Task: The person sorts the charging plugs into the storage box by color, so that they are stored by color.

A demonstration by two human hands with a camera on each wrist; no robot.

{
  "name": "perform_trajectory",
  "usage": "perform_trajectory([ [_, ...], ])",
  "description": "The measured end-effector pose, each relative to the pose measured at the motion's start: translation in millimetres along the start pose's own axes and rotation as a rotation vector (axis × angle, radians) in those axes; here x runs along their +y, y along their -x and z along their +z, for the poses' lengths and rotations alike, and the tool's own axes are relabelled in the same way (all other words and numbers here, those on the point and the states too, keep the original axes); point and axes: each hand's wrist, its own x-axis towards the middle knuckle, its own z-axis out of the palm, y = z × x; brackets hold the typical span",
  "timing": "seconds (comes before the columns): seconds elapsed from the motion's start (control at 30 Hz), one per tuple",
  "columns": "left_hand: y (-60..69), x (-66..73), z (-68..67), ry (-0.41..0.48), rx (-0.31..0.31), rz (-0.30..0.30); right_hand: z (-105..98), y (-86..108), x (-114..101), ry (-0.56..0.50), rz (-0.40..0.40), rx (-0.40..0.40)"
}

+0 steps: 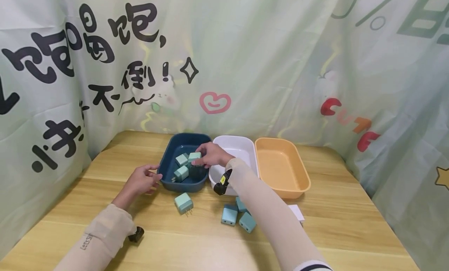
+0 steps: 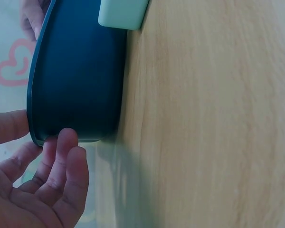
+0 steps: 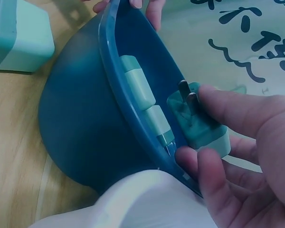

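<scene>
My right hand point(image 1: 210, 154) pinches a mint-green plug charger point(image 3: 202, 126) over the dark blue bin point(image 1: 168, 185). Its two metal prongs show in the right wrist view. Other chargers lie inside that bin, such as a charger point(image 1: 181, 173) with its prongs towards the left. At the bin's left side, my left hand point(image 1: 142, 180) holds the edge, with the thumb at the rim and bent fingers against the outer wall. One more charger point(image 1: 184, 203) lies on the table in front of the bin, prongs pointing down to the right.
A white bin point(image 1: 233, 140) stands against the blue one, partly behind my right forearm. Right of it is an orange bin point(image 1: 282, 165). Several blue-green chargers point(image 1: 229, 215) and a white block point(image 1: 296, 212) lie in front on the wooden table point(image 1: 168, 247). A printed curtain point(image 1: 259, 68) hangs behind.
</scene>
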Motion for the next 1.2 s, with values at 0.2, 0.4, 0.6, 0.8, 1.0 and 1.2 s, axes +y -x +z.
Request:
perform_trajectory([
  [0.2,-1.1,-0.5,-0.2,0.003,-0.001,0.003,0.2,-1.5,1.8,0.008,-0.003,0.004],
  [0.4,-1.0,0.8,-0.4,0.001,-0.004,0.005,-0.3,-1.0,1.5,0.018,-0.002,0.006],
  [0.6,0.7,1.9,-0.4,-0.005,0.000,0.009,-2.2,0.7,-1.1,0.023,-0.013,-0.006],
  [0.8,3.3,1.6,0.1,-0.002,0.001,0.020,-6.3,4.5,-1.9,0.009,-0.012,-0.002],
  [1.0,1.8,0.3,1.3,0.003,-0.002,0.026,-8.8,9.6,-1.7,0.018,-0.026,-0.018],
  [1.2,0.5,0.4,0.8,-0.012,0.000,0.011,-11.6,14.3,0.0,-0.001,-0.055,-0.062],
])
